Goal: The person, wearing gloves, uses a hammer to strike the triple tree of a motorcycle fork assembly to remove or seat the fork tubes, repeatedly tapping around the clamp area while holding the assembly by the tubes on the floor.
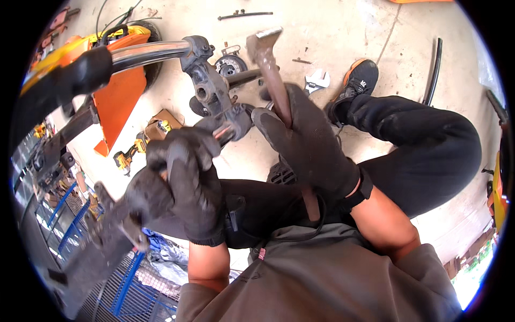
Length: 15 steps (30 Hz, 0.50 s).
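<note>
My right hand (314, 142), in a dark work glove, is wrapped round the brown handle of a hammer (279, 96). The hammer stands nearly upright, its worn metal head (263, 43) raised above the linkage. My left hand (190, 172), gloved too, has its fingers curled beside a dark metal frame arm (145, 196); what they hold is mostly hidden. A short bit of bare, coppery metal (222, 130) shows between these fingers and the black joint (236, 119) of the linkage (206, 88). A shiny cylinder rod (150, 52) runs into the linkage's upper end.
On the concrete floor lie an adjustable wrench (317, 80), a round black part (230, 64), a yellow cordless tool (126, 160) and a black hose (433, 72). An orange panel (120, 102) stands at left. Blue-framed metal grating (126, 284) is lower left. My shoe (360, 78) is beyond the wrench.
</note>
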### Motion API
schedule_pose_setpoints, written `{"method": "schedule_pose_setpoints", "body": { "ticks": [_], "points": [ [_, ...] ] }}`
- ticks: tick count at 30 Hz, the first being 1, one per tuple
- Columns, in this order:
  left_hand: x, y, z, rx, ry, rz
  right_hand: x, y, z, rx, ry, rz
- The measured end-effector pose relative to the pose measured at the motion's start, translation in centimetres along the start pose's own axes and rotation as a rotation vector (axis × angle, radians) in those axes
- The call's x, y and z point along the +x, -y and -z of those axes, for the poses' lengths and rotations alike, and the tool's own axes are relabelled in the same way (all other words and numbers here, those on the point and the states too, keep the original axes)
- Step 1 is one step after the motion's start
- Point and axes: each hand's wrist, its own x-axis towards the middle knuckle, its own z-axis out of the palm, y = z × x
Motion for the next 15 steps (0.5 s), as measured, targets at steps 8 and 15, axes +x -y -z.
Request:
{"method": "schedule_pose_setpoints", "body": {
  "ticks": [8,15],
  "points": [
    [1.1,0.4,-0.7,0.830,0.187,-0.584,-1.2,7.1,3.0,-0.132,-0.076,0.581],
    [2.3,5.4,-5.0,0.585,0.173,-0.822,-0.4,10.6,2.1,-0.116,-0.134,0.765]
  ]
}}
